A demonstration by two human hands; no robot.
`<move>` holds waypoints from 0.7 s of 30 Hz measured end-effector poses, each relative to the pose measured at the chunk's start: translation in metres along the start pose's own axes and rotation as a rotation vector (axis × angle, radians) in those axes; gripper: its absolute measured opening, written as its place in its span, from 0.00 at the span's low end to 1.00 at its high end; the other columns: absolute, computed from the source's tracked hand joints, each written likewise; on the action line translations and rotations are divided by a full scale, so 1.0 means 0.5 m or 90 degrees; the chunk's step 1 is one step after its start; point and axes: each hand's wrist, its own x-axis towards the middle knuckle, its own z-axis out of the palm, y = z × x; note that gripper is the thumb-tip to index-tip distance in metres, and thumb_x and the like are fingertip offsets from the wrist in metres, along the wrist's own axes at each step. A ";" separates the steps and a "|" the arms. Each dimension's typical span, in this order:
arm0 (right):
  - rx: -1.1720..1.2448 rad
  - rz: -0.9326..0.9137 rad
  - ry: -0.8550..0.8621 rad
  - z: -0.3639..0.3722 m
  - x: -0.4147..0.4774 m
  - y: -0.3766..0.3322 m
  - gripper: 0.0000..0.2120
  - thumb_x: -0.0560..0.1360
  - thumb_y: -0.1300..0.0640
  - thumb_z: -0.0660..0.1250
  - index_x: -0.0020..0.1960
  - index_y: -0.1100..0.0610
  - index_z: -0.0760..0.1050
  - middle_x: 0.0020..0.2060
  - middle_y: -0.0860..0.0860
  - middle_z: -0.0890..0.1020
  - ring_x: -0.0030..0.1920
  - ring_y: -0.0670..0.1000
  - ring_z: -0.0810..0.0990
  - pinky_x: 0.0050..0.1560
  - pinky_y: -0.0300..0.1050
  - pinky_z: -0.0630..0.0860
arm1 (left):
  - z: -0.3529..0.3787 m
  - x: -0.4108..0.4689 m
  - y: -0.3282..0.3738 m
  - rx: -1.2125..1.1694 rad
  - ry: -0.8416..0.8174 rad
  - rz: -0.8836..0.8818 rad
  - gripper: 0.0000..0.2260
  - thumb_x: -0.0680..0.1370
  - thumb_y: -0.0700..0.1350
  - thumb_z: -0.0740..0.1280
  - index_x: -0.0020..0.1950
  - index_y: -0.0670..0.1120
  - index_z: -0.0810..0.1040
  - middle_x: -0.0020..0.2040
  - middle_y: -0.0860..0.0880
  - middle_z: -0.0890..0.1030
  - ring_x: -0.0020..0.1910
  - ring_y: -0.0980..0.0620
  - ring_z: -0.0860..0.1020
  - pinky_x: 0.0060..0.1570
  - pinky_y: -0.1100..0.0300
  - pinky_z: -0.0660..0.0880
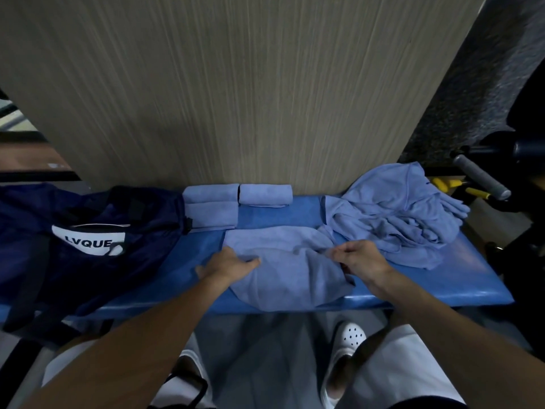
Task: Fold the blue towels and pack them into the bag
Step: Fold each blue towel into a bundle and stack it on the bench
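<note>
A light blue towel (pixel 283 270) lies spread and rumpled on the blue padded bench (pixel 442 278) in front of me. My left hand (pixel 227 265) rests flat on the towel's left part, fingers straight. My right hand (pixel 359 258) pinches a fold at the towel's right edge. Folded towels (pixel 212 208) and one more folded towel (pixel 265 194) sit at the back of the bench against the wall. A heap of unfolded blue towels (pixel 395 214) lies at the right. The dark navy bag (pixel 88 246) with a white label lies on the left.
A wood-grain wall panel (pixel 250 84) rises directly behind the bench. Black equipment with a grey handle (pixel 480 180) and yellow parts stands at the right. My legs and white shoes (pixel 348 340) are below the bench's front edge.
</note>
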 end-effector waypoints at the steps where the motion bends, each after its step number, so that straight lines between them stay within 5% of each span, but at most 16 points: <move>1: 0.000 0.002 0.002 0.001 0.000 0.001 0.11 0.72 0.67 0.71 0.32 0.58 0.82 0.32 0.56 0.82 0.36 0.54 0.76 0.42 0.50 0.73 | -0.002 -0.010 0.003 0.021 0.008 0.008 0.35 0.63 0.75 0.63 0.59 0.51 0.75 0.61 0.47 0.78 0.62 0.42 0.75 0.65 0.44 0.67; 4: 0.008 0.001 0.003 -0.003 0.000 0.003 0.12 0.72 0.65 0.72 0.30 0.57 0.82 0.33 0.56 0.81 0.37 0.54 0.77 0.43 0.51 0.73 | -0.003 -0.024 0.006 0.021 0.049 0.072 0.15 0.71 0.61 0.66 0.38 0.50 0.75 0.44 0.51 0.82 0.49 0.48 0.79 0.61 0.50 0.68; 7: 0.015 -0.019 0.013 -0.010 -0.003 -0.006 0.09 0.71 0.64 0.73 0.32 0.57 0.81 0.34 0.57 0.80 0.38 0.54 0.76 0.43 0.50 0.74 | -0.003 -0.025 0.010 -0.134 0.078 0.165 0.15 0.73 0.47 0.67 0.28 0.47 0.67 0.29 0.49 0.72 0.33 0.52 0.74 0.41 0.58 0.70; 11: 0.043 -0.089 0.064 -0.017 -0.013 -0.042 0.07 0.73 0.69 0.70 0.40 0.59 0.77 0.34 0.54 0.78 0.37 0.50 0.75 0.35 0.36 0.73 | -0.048 -0.048 0.032 -0.342 0.139 0.235 0.10 0.74 0.37 0.67 0.37 0.45 0.68 0.31 0.48 0.71 0.30 0.53 0.69 0.30 0.61 0.67; 15: 0.049 -0.141 0.093 -0.032 -0.025 -0.090 0.06 0.74 0.69 0.68 0.43 0.60 0.79 0.33 0.52 0.77 0.30 0.42 0.75 0.30 0.31 0.71 | -0.116 -0.062 0.061 -0.402 0.167 0.282 0.09 0.77 0.35 0.65 0.52 0.46 0.80 0.42 0.49 0.80 0.42 0.54 0.77 0.43 0.65 0.71; 18: 0.060 -0.176 0.120 -0.046 -0.038 -0.135 0.08 0.74 0.70 0.68 0.41 0.58 0.79 0.35 0.55 0.79 0.35 0.47 0.77 0.39 0.40 0.74 | -0.185 -0.083 0.083 -0.453 0.226 0.308 0.07 0.77 0.36 0.66 0.48 0.39 0.84 0.45 0.46 0.84 0.44 0.55 0.78 0.46 0.63 0.72; 21: 0.071 -0.215 0.139 -0.063 -0.054 -0.187 0.06 0.75 0.71 0.66 0.45 0.62 0.78 0.34 0.54 0.78 0.29 0.40 0.76 0.31 0.31 0.72 | -0.258 -0.101 0.096 -0.489 0.257 0.367 0.05 0.76 0.35 0.68 0.48 0.39 0.84 0.46 0.44 0.84 0.40 0.59 0.79 0.46 0.63 0.75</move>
